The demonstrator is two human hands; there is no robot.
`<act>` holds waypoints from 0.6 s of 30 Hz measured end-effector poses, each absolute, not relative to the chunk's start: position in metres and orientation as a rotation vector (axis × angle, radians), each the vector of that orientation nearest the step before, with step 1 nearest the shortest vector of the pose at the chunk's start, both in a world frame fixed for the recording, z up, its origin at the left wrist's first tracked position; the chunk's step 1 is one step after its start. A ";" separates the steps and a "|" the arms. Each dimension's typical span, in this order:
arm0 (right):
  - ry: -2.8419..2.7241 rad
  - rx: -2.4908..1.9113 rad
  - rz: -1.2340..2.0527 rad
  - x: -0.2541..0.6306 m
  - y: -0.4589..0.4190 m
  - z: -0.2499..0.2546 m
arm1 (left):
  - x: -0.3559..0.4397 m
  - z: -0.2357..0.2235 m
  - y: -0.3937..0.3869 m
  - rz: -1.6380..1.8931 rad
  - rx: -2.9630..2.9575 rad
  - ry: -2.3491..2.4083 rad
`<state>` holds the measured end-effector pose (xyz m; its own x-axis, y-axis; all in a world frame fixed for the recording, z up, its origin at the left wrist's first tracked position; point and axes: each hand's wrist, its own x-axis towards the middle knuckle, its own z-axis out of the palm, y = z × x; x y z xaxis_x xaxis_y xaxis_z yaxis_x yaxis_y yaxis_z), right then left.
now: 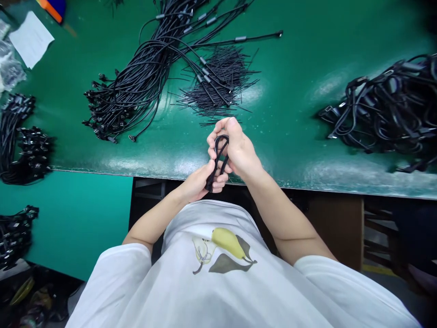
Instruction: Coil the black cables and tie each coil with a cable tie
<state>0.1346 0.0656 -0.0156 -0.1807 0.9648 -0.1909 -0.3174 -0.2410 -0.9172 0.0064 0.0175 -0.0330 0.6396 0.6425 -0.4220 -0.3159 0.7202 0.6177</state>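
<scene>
A black cable (216, 157), folded into a narrow loop, is held between my hands over the table's front edge. My left hand (204, 181) is closed around its lower end, thumb on top. Around the upper bend curl the fingers of my right hand (235, 146), closed, with thumb and forefinger pressed together at the top; whether a thin tie is pinched there is too small to tell. Just beyond my hands lies a heap of thin black ties (220, 79). Straight black cables (146, 68) with grey sleeves and metal plugs lie in a bundle behind and to the left.
Coiled black cables (392, 109) are piled at the right of the green table (290, 91). More cable bundles (27, 146) lie at the left, near a white paper (31, 40) and clear plastic bags (10, 68). A lower green surface (85, 214) adjoins at the left.
</scene>
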 end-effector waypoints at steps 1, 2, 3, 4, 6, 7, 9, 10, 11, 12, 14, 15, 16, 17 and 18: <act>-0.963 -1.044 1.582 0.135 0.066 -0.017 | 0.009 -0.034 0.019 0.579 0.522 0.683; -0.991 -1.060 1.543 0.136 0.067 -0.018 | 0.011 -0.034 0.020 0.577 0.519 0.685; -1.014 -1.076 1.510 0.136 0.068 -0.019 | 0.012 -0.035 0.021 0.572 0.523 0.682; -1.029 -1.088 1.483 0.138 0.069 -0.020 | 0.013 -0.036 0.023 0.565 0.536 0.677; -1.042 -1.101 1.458 0.140 0.072 -0.022 | 0.012 -0.039 0.027 0.535 0.607 0.679; -1.043 -1.100 1.460 0.141 0.073 -0.023 | 0.011 -0.040 0.029 0.508 0.658 0.680; -1.030 -1.088 1.485 0.144 0.075 -0.025 | 0.009 -0.041 0.033 0.455 0.731 0.659; -1.014 -1.078 1.507 0.146 0.076 -0.025 | 0.008 -0.041 0.035 0.436 0.732 0.632; -0.990 -1.067 1.537 0.148 0.077 -0.025 | 0.007 -0.039 0.037 0.422 0.708 0.596; -0.961 -1.053 1.570 0.150 0.077 -0.024 | 0.007 -0.038 0.038 0.412 0.667 0.558; -0.908 -1.022 1.639 0.155 0.079 -0.023 | 0.008 -0.034 0.039 0.396 0.587 0.505; -0.894 -1.007 1.671 0.156 0.080 -0.023 | 0.009 -0.033 0.039 0.382 0.562 0.492; -0.889 -0.997 1.700 0.158 0.080 -0.023 | 0.010 -0.033 0.039 0.368 0.546 0.487; -0.887 -0.993 1.721 0.158 0.081 -0.023 | 0.011 -0.033 0.038 0.356 0.539 0.485; -0.885 -0.998 1.728 0.158 0.081 -0.024 | 0.012 -0.034 0.039 0.352 0.540 0.488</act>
<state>0.1584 0.0808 -0.0236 -0.2458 0.9396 -0.2383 -0.3556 -0.3161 -0.8796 0.0117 0.0385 -0.0343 0.8286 0.4400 -0.3462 -0.1906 0.8031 0.5645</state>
